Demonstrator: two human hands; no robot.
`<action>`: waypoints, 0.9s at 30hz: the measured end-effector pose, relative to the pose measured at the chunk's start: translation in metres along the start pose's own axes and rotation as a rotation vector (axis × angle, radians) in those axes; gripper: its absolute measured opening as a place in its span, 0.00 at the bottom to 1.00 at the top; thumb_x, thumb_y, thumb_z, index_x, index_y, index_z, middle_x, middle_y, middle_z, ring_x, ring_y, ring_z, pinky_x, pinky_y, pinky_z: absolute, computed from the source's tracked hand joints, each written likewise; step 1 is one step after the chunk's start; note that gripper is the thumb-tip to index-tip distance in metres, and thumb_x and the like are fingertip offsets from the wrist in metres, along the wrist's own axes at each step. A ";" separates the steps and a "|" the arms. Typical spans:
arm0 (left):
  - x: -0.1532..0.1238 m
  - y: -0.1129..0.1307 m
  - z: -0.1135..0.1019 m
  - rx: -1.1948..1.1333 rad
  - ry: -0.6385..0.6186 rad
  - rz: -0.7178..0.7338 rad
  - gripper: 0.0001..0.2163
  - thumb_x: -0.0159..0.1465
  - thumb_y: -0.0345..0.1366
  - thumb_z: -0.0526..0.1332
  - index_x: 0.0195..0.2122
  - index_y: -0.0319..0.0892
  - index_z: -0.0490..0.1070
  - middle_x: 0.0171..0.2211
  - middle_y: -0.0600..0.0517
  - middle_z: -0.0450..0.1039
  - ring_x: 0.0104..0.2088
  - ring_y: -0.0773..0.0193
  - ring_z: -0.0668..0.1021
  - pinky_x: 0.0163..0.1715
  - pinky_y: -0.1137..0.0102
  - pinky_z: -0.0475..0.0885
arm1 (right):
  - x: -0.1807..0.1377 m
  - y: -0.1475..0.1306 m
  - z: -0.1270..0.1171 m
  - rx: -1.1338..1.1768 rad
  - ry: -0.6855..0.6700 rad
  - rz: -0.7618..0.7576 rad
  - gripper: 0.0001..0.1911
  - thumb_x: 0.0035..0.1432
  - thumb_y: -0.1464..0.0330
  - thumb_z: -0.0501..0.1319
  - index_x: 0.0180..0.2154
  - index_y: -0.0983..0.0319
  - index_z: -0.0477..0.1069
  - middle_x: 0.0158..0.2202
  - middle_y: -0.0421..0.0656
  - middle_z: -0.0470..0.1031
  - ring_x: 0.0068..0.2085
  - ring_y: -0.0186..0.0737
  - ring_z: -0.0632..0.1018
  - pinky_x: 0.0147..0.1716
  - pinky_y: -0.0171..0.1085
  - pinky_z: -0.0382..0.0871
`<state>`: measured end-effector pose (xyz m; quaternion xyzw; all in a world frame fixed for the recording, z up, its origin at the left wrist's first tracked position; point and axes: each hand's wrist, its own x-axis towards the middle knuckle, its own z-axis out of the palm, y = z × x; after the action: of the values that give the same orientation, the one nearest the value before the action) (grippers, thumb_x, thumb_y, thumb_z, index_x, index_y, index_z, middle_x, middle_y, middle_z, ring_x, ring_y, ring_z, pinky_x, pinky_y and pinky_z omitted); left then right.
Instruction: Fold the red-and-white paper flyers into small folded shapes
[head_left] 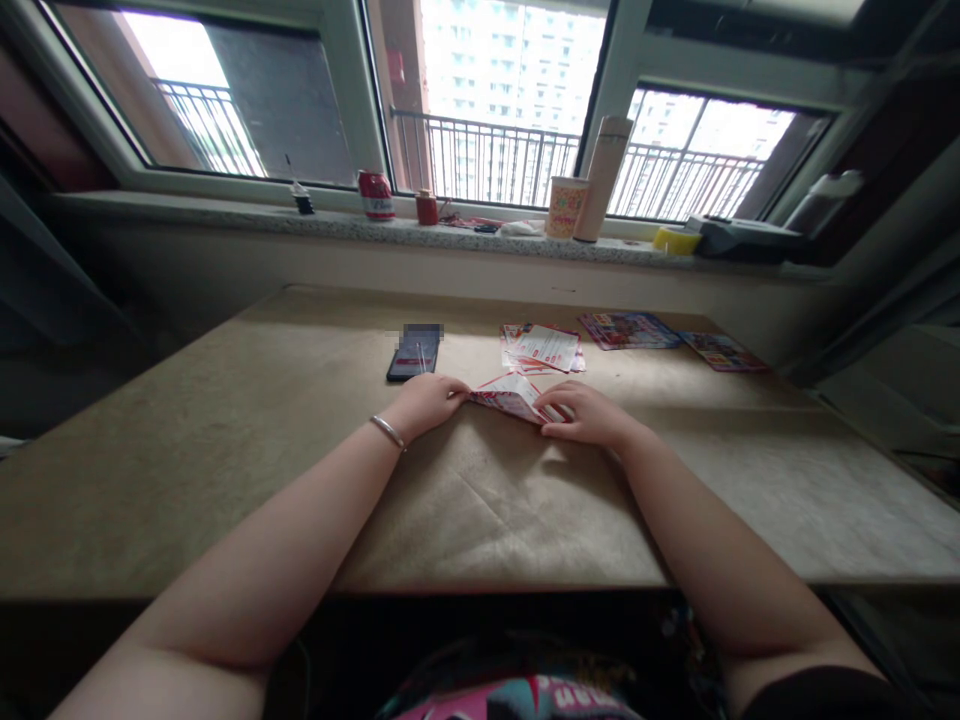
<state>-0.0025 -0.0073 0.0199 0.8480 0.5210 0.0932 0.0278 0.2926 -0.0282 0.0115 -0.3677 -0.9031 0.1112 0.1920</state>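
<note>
A red-and-white printed sheet of paper (511,398), partly folded with a raised edge, lies on the table between my hands. My left hand (431,402), with a silver bracelet at the wrist, pinches the paper's left corner. At its right side my right hand (585,412) grips the edge with bent fingers. Just beyond the folded paper is a loose pile of similar printed sheets (546,347). A dark phone (415,356) lies face up beyond my left hand, its screen partly blurred out.
The table (225,440) has a beige cover. Colourful printed booklets (630,330) lie at the back right. On the windowsill stand a red can (376,195), a paper cup (566,207), a tall tan cylinder (604,180) and a yellow roll of tape (676,241).
</note>
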 end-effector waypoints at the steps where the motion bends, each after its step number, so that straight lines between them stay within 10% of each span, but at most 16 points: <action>1: 0.000 0.000 0.001 -0.011 0.007 0.002 0.15 0.65 0.39 0.53 0.43 0.46 0.79 0.39 0.50 0.81 0.40 0.60 0.80 0.37 0.73 0.70 | 0.000 0.000 0.001 0.008 -0.003 -0.004 0.20 0.52 0.57 0.67 0.45 0.60 0.76 0.45 0.48 0.78 0.47 0.45 0.76 0.48 0.42 0.68; 20: 0.003 -0.009 0.002 -0.161 -0.059 0.397 0.07 0.60 0.33 0.62 0.36 0.46 0.80 0.42 0.52 0.79 0.42 0.63 0.79 0.47 0.72 0.70 | -0.001 0.011 0.003 0.063 -0.041 0.095 0.07 0.56 0.68 0.63 0.35 0.60 0.80 0.35 0.45 0.77 0.36 0.38 0.76 0.39 0.35 0.69; 27: 0.001 -0.004 -0.003 -0.179 -0.059 0.338 0.10 0.63 0.37 0.58 0.36 0.42 0.78 0.36 0.49 0.79 0.38 0.63 0.78 0.40 0.72 0.70 | 0.001 0.005 0.000 0.060 -0.057 0.129 0.11 0.59 0.65 0.60 0.28 0.61 0.78 0.31 0.44 0.76 0.34 0.38 0.75 0.36 0.35 0.67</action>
<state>-0.0058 -0.0051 0.0222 0.9199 0.3597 0.1175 0.1024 0.2956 -0.0239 0.0099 -0.4159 -0.8788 0.1609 0.1697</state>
